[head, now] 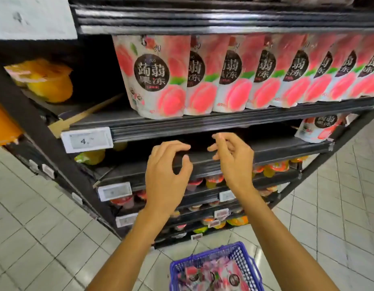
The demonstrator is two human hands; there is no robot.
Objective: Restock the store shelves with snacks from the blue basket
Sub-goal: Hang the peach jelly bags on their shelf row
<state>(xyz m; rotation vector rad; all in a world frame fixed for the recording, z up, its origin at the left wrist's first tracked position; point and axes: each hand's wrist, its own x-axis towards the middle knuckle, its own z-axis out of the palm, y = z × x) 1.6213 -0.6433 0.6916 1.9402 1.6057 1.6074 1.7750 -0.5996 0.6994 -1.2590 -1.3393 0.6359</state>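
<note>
A row of several pink-and-white peach jelly pouches (156, 76) stands upright on a black shelf (181, 122). Below that shelf, my left hand (167, 175) and my right hand (234, 162) hover side by side in front of the shelving, fingers curled and apart, holding nothing. On the floor below my arms stands the blue basket (245, 257) with more of the same pouches (213, 274) inside. A single pouch (320, 127) lies at the right end of the lower shelf.
Orange jelly cups (45, 80) sit on the neighbouring shelf at the left. Lower shelves hold small colourful jelly cups (274, 168). White price tags (87, 141) hang on the shelf edges. White floor tiles (45, 238) surround the shelving.
</note>
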